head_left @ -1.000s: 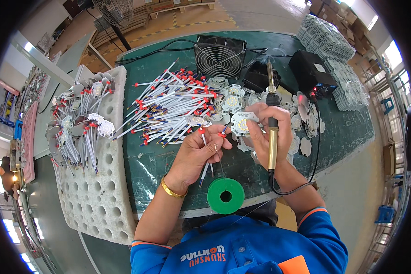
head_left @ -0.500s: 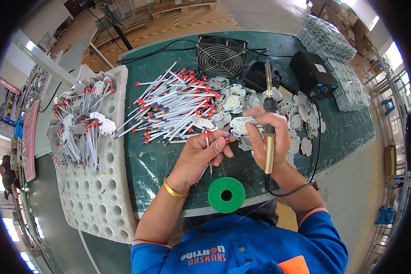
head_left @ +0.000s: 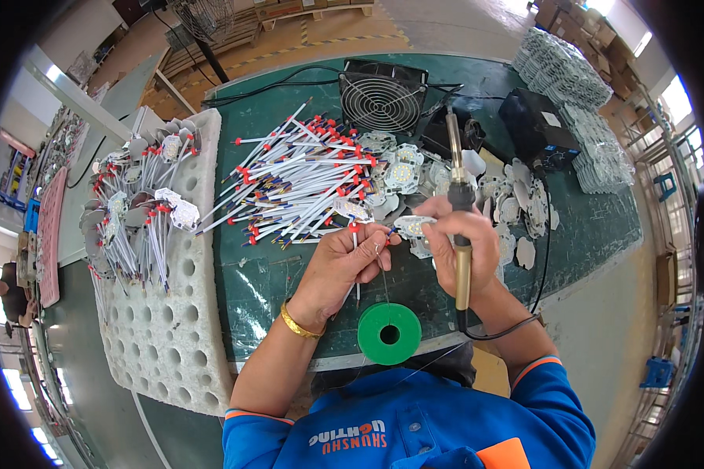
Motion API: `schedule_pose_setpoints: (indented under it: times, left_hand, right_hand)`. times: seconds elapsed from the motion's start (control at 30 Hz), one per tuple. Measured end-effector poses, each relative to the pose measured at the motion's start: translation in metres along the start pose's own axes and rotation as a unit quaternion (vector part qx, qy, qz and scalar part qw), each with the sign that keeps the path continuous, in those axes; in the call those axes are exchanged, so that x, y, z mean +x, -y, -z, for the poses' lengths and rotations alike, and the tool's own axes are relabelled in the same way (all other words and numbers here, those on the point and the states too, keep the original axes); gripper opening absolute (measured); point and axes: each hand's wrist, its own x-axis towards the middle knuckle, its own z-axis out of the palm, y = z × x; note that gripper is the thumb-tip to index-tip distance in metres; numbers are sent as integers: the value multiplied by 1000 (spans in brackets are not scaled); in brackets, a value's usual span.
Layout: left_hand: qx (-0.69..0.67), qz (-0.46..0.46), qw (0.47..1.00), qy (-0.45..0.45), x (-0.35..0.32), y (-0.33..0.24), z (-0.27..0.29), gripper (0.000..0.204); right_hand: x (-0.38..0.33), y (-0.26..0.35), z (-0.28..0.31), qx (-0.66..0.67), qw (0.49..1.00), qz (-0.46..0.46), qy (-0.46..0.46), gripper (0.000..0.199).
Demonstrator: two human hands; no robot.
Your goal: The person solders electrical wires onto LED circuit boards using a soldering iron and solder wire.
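Observation:
My left hand (head_left: 357,254) is closed round thin white cables with red collars. Strands of solder wire (head_left: 385,283) run from its fingers down to a green spool (head_left: 407,314) at the table's near edge. A small LED board (head_left: 353,209) sits above the fingers at one cable's red collar. My right hand (head_left: 469,246) holds a soldering iron (head_left: 461,195) upright, its metal end pointing away from me. The right thumb and forefinger are at the right edge of a second LED board (head_left: 413,227), beside a blue wire end from the left hand. Whether they pinch it is unclear.
A pile of white cables (head_left: 297,176) lies left of centre. Loose LED boards (head_left: 403,173) and discs (head_left: 516,195) spread to the right. Behind stand a fan (head_left: 382,98) and a black box (head_left: 536,129). A foam block (head_left: 156,336) holds finished-looking bundles at left.
My right hand has shifted slightly right, the iron's tip lowering a little. Its fingers have drawn back from over the second LED board. The left hand stays almost still.

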Motion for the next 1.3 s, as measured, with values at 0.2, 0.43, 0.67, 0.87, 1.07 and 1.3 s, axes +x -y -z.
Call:
schedule_pose_setpoints:
  times: [0.2,0.43,0.67,0.87,1.07,1.3]
  left_hand:
    - [13,-36,998,-49,2,7,-4,20]
    - [116,-96,987,-52,1,1,-9,16]
    - [236,-120,957,-117,-2,0,-13,19]
    - [258,-126,949,-128,-3,4,-12,18]
    - [235,-147,953,-125,-1,7,-12,17]
    - [278,-162,940,-115,-3,2,-12,16]
  right_hand:
    - [-4,6,-3,-13,997,63,51,30]
    - [-2,1,-2,-42,998,-30,-32,22]
    - [2,3,1,-48,999,-8,-6,24]
    - [0,3,3,-26,999,-14,17,25]
    - [-2,1,2,-3,998,-63,9,25]
    - [1,1,2,8,998,-55,30,25]
